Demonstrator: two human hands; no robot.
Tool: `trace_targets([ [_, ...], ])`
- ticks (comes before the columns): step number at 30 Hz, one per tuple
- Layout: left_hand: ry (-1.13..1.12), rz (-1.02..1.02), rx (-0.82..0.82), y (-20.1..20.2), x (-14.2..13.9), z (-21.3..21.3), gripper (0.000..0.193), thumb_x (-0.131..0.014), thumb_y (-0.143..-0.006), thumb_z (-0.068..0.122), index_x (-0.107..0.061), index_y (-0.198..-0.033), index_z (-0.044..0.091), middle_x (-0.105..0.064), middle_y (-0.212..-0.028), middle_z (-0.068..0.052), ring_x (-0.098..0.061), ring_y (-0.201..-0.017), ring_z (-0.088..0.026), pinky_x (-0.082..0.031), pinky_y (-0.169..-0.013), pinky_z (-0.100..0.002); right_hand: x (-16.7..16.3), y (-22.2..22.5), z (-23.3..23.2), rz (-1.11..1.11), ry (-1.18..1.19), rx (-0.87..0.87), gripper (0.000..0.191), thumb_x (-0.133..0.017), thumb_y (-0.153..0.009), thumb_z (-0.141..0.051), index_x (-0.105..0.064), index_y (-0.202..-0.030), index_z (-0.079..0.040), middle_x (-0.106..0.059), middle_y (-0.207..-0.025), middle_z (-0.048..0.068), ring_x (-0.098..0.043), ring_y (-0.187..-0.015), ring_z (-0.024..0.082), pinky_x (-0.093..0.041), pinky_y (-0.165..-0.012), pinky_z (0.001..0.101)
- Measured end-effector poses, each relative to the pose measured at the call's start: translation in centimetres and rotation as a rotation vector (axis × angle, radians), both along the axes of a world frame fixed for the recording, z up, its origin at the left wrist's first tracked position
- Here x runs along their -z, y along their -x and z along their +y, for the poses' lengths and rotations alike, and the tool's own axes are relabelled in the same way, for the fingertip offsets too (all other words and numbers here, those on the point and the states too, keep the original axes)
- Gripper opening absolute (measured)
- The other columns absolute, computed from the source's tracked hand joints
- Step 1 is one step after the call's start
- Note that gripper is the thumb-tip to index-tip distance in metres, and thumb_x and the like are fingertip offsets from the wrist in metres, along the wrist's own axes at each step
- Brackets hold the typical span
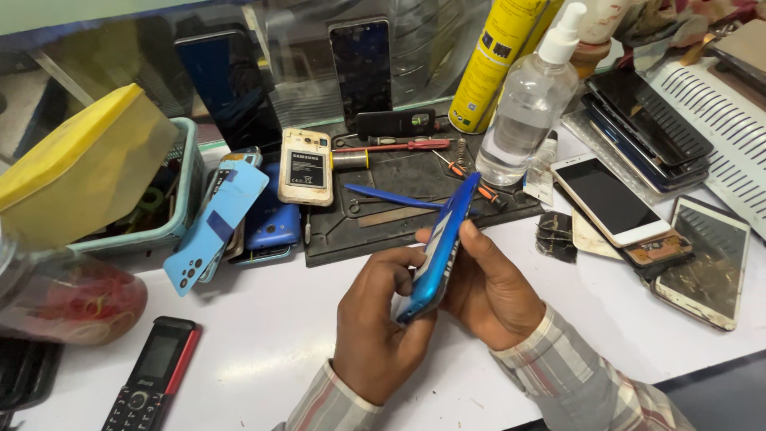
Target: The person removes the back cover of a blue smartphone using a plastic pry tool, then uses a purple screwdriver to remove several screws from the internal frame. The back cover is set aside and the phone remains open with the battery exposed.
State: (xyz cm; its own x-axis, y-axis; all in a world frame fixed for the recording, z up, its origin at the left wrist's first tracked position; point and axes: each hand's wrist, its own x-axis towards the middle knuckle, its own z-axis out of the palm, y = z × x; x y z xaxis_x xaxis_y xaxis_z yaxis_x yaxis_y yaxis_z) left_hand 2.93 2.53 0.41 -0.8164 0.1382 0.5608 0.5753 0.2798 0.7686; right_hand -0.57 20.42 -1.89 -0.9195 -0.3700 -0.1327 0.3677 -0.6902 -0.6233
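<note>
Both my hands hold a blue smartphone (444, 236) on edge above the white table (263, 343). My left hand (381, 319) grips its lower end, with the thumb and fingers pressed along the near edge. My right hand (493, 286) supports the phone from the right side, fingers against its back. The phone tilts up and away toward a dark work mat (415, 172).
On the mat lie a blue pry tool (391, 196), a red screwdriver (391, 146) and a phone with its battery exposed (306, 167). A clear spray bottle (531, 100) and yellow can (496, 60) stand behind. Several phones lie right (610, 199); a red keypad phone (153, 373) lies near left.
</note>
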Motion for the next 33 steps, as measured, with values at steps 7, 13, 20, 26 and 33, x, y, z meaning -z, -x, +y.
trace_targets([
  [7,-0.036,-0.125,0.438,0.8,-3.2,-3.0,0.071,-0.069,-0.067,-0.005,-0.051,-0.135,0.001,-0.06,-0.135,-0.017,-0.058,-0.125,-0.028,-0.044,-0.106,-0.04,-0.2,0.0,0.6,0.062,-0.168,0.069,0.07,-0.075,-0.092,-0.023,-0.049,-0.154,-0.002,-0.054,-0.123,0.015,-0.057,-0.107,0.029,-0.05,-0.093,0.0515],
  [13,-0.383,-0.437,0.25,1.5,-1.7,-2.6,0.084,-0.065,-0.084,-0.003,-0.029,-0.159,0.01,-0.055,-0.144,-0.016,-0.065,-0.101,-0.015,-0.059,-0.085,-0.03,-1.8,-1.3,-1.8,0.421,-0.488,-0.089,0.096,-0.075,-0.078,-0.021,-0.025,-0.157,0.0,-0.05,-0.147,0.018,-0.05,-0.139,0.029,-0.038,-0.117,0.0457],
  [20,-0.353,-0.433,0.194,1.7,-2.0,-3.5,0.084,-0.063,-0.078,-0.005,-0.036,-0.157,0.01,-0.056,-0.141,-0.018,-0.072,-0.092,-0.013,-0.063,-0.077,-0.027,-1.9,-1.0,-2.7,0.457,-0.599,-0.101,0.101,-0.079,-0.078,-0.029,-0.025,-0.159,0.001,-0.05,-0.15,0.019,-0.047,-0.144,0.029,-0.032,-0.12,0.0426],
  [26,-0.314,-0.394,0.167,1.6,-2.0,-4.0,0.078,-0.061,-0.073,-0.002,-0.042,-0.149,0.004,-0.062,-0.133,-0.017,-0.074,-0.092,-0.015,-0.065,-0.074,-0.028,-1.0,-0.9,-3.2,0.536,-0.722,-0.044,0.109,-0.086,-0.073,-0.035,-0.027,-0.157,0.002,-0.052,-0.149,0.019,-0.051,-0.141,0.029,-0.036,-0.118,0.0418],
  [33,-0.315,-0.372,0.161,1.6,-2.2,-4.2,0.074,-0.061,-0.075,-0.002,-0.044,-0.147,0.0,-0.066,-0.133,-0.018,-0.076,-0.098,-0.017,-0.066,-0.082,-0.028,-1.1,-1.3,-3.6,0.632,-0.785,0.084,0.105,-0.088,-0.075,-0.029,-0.031,-0.157,0.004,-0.054,-0.148,0.019,-0.052,-0.141,0.027,-0.037,-0.119,0.0398],
])
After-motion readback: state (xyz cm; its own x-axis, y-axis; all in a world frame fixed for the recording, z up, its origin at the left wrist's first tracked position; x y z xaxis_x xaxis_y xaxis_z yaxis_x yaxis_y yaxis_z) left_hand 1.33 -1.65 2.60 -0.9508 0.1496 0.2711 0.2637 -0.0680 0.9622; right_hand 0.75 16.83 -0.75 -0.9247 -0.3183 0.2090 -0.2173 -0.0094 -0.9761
